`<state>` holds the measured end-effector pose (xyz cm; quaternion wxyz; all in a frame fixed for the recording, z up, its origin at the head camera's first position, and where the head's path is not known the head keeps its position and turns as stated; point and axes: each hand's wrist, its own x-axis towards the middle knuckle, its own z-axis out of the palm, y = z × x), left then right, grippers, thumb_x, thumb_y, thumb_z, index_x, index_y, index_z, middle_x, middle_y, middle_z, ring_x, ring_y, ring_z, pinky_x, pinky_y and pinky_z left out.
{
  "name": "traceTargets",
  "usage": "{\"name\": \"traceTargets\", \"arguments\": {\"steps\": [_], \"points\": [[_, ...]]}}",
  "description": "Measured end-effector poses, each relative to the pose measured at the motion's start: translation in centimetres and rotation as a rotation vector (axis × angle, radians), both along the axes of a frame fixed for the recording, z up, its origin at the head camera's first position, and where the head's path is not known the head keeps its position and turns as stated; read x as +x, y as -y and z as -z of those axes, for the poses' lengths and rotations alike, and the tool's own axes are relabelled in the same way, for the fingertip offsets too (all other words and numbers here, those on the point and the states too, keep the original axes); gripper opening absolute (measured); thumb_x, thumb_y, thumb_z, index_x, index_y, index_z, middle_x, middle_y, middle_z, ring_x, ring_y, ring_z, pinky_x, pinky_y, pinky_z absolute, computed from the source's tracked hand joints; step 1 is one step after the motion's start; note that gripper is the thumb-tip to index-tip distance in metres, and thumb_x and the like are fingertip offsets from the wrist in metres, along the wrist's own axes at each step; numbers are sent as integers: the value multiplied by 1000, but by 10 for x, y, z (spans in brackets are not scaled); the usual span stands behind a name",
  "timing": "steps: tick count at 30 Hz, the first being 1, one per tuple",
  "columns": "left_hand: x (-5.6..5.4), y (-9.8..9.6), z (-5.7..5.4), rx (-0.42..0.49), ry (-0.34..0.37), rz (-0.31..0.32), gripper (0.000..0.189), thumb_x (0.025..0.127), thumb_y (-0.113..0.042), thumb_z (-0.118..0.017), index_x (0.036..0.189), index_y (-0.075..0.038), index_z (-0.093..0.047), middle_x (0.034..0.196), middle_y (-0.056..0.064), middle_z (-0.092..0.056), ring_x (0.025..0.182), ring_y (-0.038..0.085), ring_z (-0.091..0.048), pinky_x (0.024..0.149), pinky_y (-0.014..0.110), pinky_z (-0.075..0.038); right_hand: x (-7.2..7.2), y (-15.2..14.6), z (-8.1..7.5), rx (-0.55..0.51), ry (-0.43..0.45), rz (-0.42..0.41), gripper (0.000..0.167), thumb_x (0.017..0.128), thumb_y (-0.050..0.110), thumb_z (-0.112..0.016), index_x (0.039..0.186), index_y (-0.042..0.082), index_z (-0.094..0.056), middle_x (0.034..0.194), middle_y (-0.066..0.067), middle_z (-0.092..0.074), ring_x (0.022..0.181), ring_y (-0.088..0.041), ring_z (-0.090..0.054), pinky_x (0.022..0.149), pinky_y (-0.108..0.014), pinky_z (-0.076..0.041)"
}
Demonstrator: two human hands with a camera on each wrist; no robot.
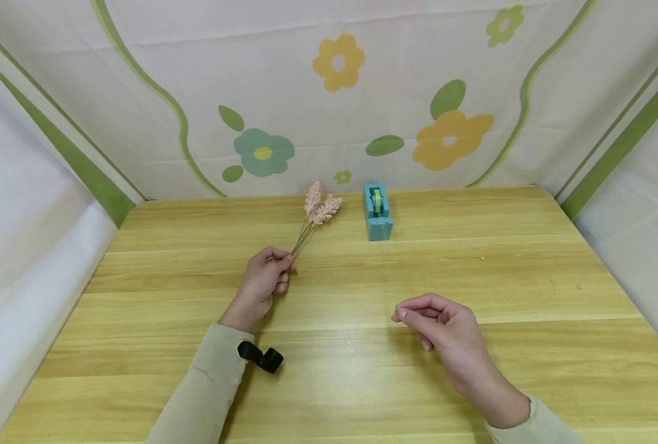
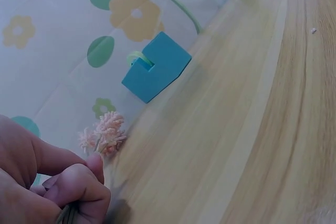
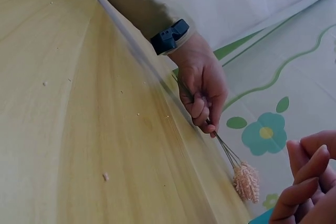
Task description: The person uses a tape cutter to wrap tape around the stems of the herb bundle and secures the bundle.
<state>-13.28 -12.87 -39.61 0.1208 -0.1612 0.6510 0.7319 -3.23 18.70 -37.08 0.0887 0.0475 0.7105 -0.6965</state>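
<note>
In the head view my left hand (image 1: pixel 262 280) pinches the thin stems of several pink yarn flowers (image 1: pixel 322 208), whose heads point away toward the back of the table. The left wrist view shows the stems' lower ends inside curled fingers, with the fluffy heads (image 2: pixel 110 132) beyond. My right hand (image 1: pixel 445 333) hovers over the table to the right, thumb and index fingertips together; I cannot tell whether anything thin lies between them. Between and beyond the hands stands a blue tape dispenser (image 1: pixel 380 229) with a light green roll (image 1: pixel 377 201) in it.
The wooden table (image 1: pixel 329 394) reaches back to a white cloth (image 1: pixel 195 37) printed with flowers. Small crumbs (image 3: pixel 106 177) dot the tabletop. A black band with a small mount (image 1: pixel 261 356) sits at my left cuff. White cloth also closes off both sides.
</note>
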Motion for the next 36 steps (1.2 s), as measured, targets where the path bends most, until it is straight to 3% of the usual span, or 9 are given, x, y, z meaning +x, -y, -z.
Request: {"name": "traceTargets", "arguments": {"steps": [8, 16, 24, 30, 36], "points": [[9, 17, -5, -60, -13, 35, 15, 113, -11, -53, 123, -1, -57, 96, 2, -69, 62, 6, -42, 54, 18, -36, -3, 2, -9, -1, -47, -10, 10, 98, 10, -79, 105, 3, -78, 95, -1, -84, 74, -12, -68, 54, -20, -45], [30, 57, -5, -166, -60, 141, 26, 112, -15, -58, 131, 2, -59, 99, -1, -74, 63, 7, -43, 56, 20, -38, -12, 5, -29, -7, -112, 13, 9, 98, 11, -80, 104, 5, -79, 95, 0, -84, 59, -7, -49, 54, -21, -43], [46, 93, -5, -265, -93, 200, 36, 111, -25, -64, 136, 0, -62, 102, -4, -78, 61, 7, -42, 55, 23, -36, -20, 9, -44, -67, -179, 34, 5, 100, 8, -78, 104, 6, -80, 95, 0, -84, 59, -7, -51, 55, -20, -41], [52, 101, -7, -324, -103, 200, 39, 109, -29, -67, 136, -1, -66, 101, -5, -81, 56, 6, -39, 51, 23, -34, -23, 9, -52, -99, -207, 60, 4, 100, 7, -77, 103, 6, -80, 93, 1, -83, 66, -8, -58, 55, -21, -39], [53, 102, -7, -330, -117, 215, 35, 108, -27, -69, 128, 1, -66, 96, -1, -79, 62, 6, -45, 54, 22, -37, -24, 10, -62, -158, -246, 112, 4, 100, 5, -77, 101, 6, -80, 90, 1, -83, 64, -8, -58, 54, -22, -36]]}}
